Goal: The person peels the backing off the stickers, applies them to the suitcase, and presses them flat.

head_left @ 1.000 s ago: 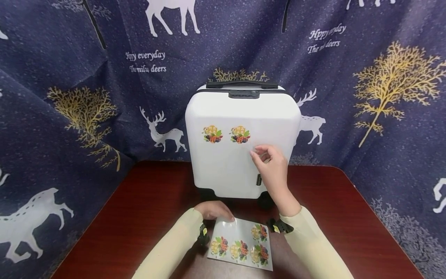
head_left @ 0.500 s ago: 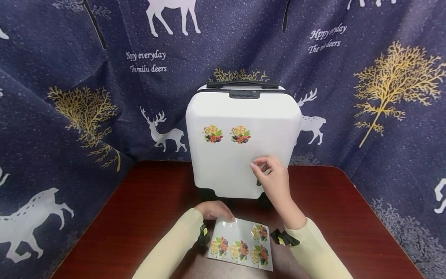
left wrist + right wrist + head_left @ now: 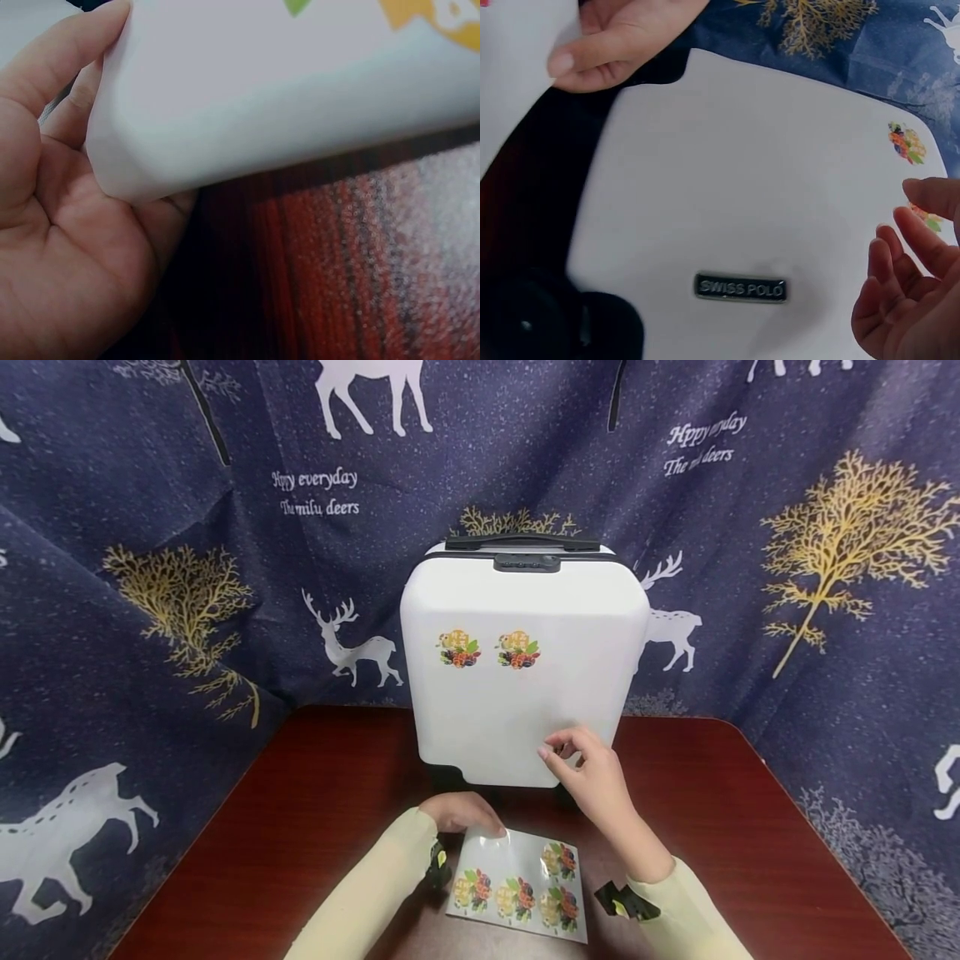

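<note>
Dk red table, lower frame: L hand pinches sticker sheet. R hand, ctr-right by suitcase, loosely curled, empty. Prob. btwn placements; next needs careful peel.

- Left sleeve: long, pale yellow, plain.
- Right sleeve: matching pale yellow.
- Left wrist unit: black, small yellow mark.
- Right wrist unit: black, angular, yellow mark.
- Left hand, right hand: bare.
</note>
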`<state>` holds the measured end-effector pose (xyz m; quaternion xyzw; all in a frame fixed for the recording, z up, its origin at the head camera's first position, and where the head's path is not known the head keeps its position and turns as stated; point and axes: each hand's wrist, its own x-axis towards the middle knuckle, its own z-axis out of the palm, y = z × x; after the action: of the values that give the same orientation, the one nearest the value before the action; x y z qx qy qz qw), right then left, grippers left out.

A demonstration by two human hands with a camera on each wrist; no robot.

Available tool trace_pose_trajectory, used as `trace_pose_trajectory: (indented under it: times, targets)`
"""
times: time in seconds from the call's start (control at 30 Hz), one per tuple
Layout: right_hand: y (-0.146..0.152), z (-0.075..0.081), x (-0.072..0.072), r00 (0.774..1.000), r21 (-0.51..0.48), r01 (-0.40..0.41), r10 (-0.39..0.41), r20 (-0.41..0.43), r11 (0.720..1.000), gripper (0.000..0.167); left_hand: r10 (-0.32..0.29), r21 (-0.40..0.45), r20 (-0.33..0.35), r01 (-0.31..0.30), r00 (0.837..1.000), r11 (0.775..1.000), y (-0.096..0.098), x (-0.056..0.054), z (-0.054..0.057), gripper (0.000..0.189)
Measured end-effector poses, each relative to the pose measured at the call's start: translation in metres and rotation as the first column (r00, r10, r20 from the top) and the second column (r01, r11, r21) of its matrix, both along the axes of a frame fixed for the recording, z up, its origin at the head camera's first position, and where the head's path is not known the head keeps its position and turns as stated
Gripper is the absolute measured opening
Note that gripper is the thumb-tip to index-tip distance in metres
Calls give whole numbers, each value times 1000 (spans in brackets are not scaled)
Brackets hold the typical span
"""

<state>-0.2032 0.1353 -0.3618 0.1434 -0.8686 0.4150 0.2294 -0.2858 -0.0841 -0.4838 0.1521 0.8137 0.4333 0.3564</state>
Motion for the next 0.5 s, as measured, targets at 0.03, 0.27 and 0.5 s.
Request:
trace_pose_trajectory:
  times: [0.03, 0.27, 0.5]
  targets:
    - [1, -2, 1, 1000, 3, -6, 6, 8, 1000, 12, 0, -1, -2, 0, 1000, 1000, 0, 0, 0, 26]
    - [7, -15, 8, 999, 40, -18, 16, 41, 999, 14, 7, -1, -8, -7, 1000, 1000, 1, 0, 0, 26]
    - [13, -32, 12, 997, 26, -32, 30, 68, 999, 12, 0, 0, -5, 0, 1000, 1000, 0, -1, -2, 26]
